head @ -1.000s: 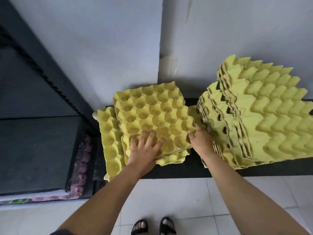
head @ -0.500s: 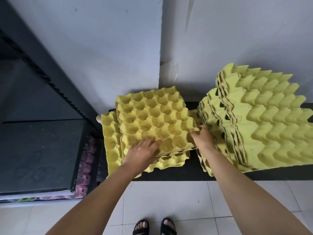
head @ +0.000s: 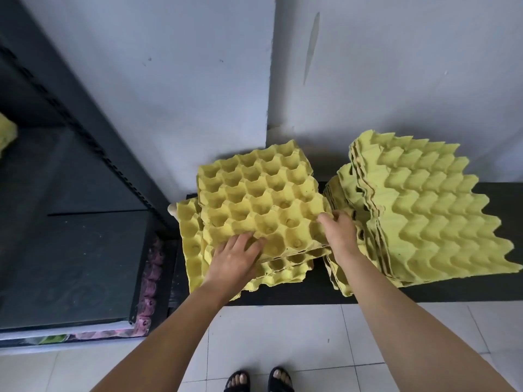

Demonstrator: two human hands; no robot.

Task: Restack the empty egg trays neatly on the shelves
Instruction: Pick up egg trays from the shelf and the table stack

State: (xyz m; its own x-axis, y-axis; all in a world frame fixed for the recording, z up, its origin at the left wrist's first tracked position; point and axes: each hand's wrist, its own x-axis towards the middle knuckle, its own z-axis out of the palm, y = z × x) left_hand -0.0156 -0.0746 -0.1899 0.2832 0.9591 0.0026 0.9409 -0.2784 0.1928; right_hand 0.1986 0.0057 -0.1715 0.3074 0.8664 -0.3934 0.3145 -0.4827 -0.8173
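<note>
Holding the top trays [head: 254,193] in both hands, skewed over the low stack [head: 285,271] and seemingly lifted off it at the near edge. Gripping that near edge with the left hand [head: 235,258], fingers curled into the cups. Pinching the near right corner with the right hand [head: 339,236], fingers wrapped over the rim. Closed on cardboard both sides, no slack showing.

Working on the black shelf [head: 495,281] against the wall [head: 141,80]. Not square yet: overhanging the low stack toward the back, and leaving a side tray [head: 188,236] sticking out to the left underneath. Reads as a stack mid-straightening, not a finished one.

Glancing right: a leaning pile [head: 424,216], tipped up on edge, fanned and stepped, just beside the right hand, maybe touching. Plainly not restacked. Likely the bigger job left.

Glancing left: a dark rack [head: 70,250], with only a scrap of yellow [head: 7,135] at the frame edge, too little to call.

Calling it early to midway at best. Nothing neat so far. Needs the top trays lined up cup to cup and set down, then the side tray tucked in, then the leaning pile laid flat and squared.
</note>
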